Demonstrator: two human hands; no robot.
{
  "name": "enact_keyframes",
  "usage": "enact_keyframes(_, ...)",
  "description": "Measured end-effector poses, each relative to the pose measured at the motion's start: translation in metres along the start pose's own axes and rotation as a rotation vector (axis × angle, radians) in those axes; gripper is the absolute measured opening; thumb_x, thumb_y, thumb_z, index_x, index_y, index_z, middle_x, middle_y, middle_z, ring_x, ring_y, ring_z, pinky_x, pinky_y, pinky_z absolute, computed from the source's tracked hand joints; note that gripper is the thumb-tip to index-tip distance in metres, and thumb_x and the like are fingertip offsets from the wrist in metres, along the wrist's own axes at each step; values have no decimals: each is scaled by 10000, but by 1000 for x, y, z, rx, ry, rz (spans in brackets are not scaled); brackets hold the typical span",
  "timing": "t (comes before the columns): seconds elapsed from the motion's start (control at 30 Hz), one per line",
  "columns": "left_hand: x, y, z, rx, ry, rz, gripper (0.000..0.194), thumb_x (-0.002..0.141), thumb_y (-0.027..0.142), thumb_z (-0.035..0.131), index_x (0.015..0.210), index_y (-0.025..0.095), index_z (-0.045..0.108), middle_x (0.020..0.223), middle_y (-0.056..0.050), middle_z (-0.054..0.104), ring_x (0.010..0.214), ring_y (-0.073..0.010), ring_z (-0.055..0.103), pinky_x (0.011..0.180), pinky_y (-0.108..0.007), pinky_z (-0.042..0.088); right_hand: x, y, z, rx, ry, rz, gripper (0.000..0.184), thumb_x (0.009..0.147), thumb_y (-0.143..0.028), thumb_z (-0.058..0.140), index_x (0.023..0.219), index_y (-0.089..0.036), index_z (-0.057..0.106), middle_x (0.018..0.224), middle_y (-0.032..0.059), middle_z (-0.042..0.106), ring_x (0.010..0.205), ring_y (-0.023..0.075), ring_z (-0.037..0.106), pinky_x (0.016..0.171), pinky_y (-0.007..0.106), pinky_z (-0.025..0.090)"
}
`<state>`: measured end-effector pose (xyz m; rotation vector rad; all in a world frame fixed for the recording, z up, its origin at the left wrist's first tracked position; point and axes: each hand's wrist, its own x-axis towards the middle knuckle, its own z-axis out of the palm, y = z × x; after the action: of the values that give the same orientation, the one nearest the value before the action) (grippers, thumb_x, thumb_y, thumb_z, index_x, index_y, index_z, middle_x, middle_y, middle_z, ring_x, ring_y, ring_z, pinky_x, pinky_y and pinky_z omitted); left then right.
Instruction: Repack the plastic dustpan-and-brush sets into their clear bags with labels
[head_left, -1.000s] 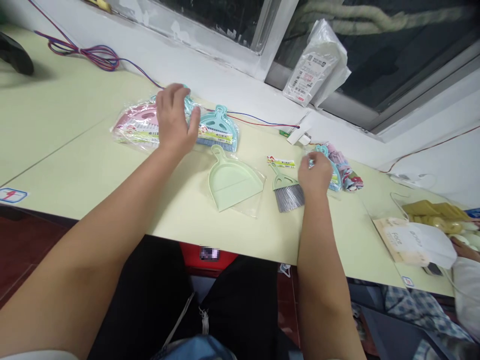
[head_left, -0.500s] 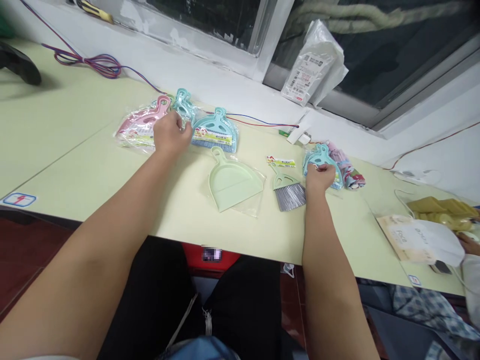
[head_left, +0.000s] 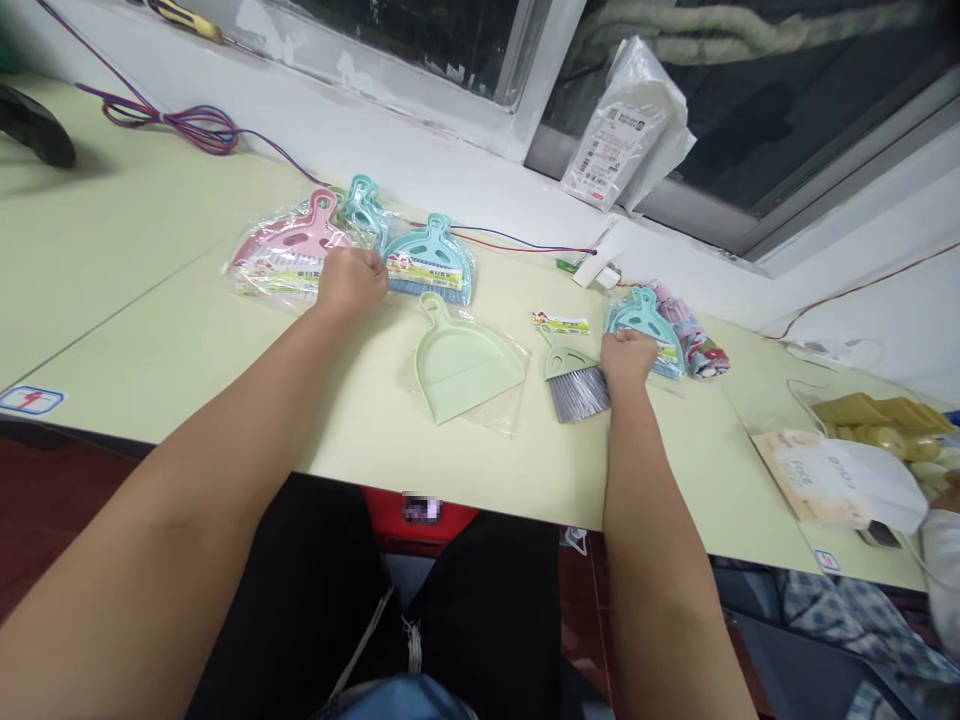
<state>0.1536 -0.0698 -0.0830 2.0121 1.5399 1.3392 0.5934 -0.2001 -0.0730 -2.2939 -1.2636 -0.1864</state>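
My left hand [head_left: 352,284] is curled into a fist, with nothing visible in it, in front of the wrapped dustpan sets. Beside it are a pink set [head_left: 296,235], a teal set behind [head_left: 363,208] and a blue set [head_left: 430,258], all in clear plastic. My right hand [head_left: 628,360], also a closed fist, is between a small green brush with grey bristles [head_left: 576,388] and another wrapped blue set [head_left: 654,325], partly covering that set. A pale green dustpan [head_left: 469,365] lies on a clear bag [head_left: 501,405] between my arms. A label card [head_left: 560,323] lies above the brush.
A rolled patterned cloth [head_left: 697,345] lies right of the blue set. Coiled wires [head_left: 180,125] run along the wall. A plastic-wrapped packet [head_left: 619,130] leans at the window. At right are a paper bag [head_left: 817,475] and yellow items [head_left: 877,415]. The table's edge [head_left: 450,497] is before my legs.
My left hand has moved slightly right and down and its fingers have curled in. My right hand has shifted a little left. The dustpan and brush stay put.
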Motion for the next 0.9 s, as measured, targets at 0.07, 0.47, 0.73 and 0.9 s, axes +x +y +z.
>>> enact_keyframes(0.07,-1,2,0,15,-8,-6,206,667,233,586,540,242,424,557,-6,319,657,-202,411,728,-347,387,-7,-10,-8,4,-58,-5,230,877,-326,557,668,-232,539,652,14,523,695,203,517,732,325,447)
enact_keyframes(0.47,-6,10,3,-7,-32,114,280,725,251,577,576,244,340,563,-7,312,641,-182,348,667,-356,243,-43,-49,-22,-171,-424,-238,79,789,-298,664,793,-225,632,841,43,706,811,212,603,689,300,387)
enact_keyframes(0.73,-17,32,8,-108,-217,154,384,770,344,600,565,265,285,556,-10,268,716,-189,414,671,-350,257,-88,-89,-73,51,-170,-325,271,934,-412,636,740,-231,581,712,29,630,681,188,541,655,310,368)
enact_keyframes(0.9,-16,31,10,-97,-232,179,375,813,347,570,569,271,296,549,-10,299,713,-191,451,679,-356,289,-268,-127,-78,491,-966,-1121,586,882,-662,699,535,-222,527,487,-36,476,491,119,427,512,278,292)
